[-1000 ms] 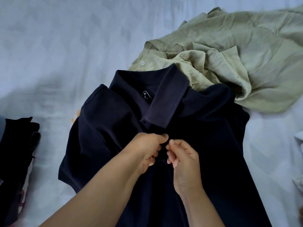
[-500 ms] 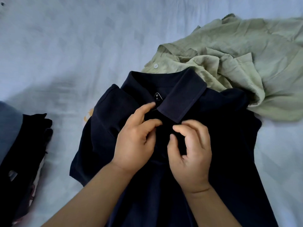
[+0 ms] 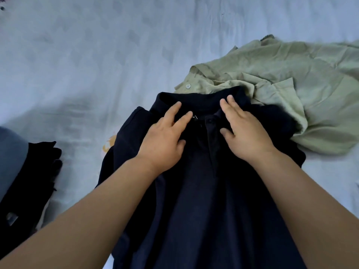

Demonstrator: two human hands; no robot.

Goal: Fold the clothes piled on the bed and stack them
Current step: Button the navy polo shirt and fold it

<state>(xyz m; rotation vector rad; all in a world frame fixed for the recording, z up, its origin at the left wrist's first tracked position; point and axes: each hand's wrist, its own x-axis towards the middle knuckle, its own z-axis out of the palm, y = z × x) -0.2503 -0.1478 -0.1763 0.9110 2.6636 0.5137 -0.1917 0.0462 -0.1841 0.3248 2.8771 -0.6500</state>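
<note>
Now left hand (image 3: 165,142) and right hand (image 3: 244,133) press flat, fingers straight, on navy polo (image 3: 204,210); nothing gripped

Dim, bluish cast, soft blur.

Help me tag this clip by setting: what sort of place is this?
Probably a bedroom: clothes lie on a pale patterned bedsheet, with a navy polo shirt spread out, a crumpled green shirt beside it, and dark clothes piled at the left.

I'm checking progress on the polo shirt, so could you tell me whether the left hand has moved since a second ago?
Yes. The left hand has moved up the navy polo shirt, from pinching at the placket to lying flat by the collar.
</note>
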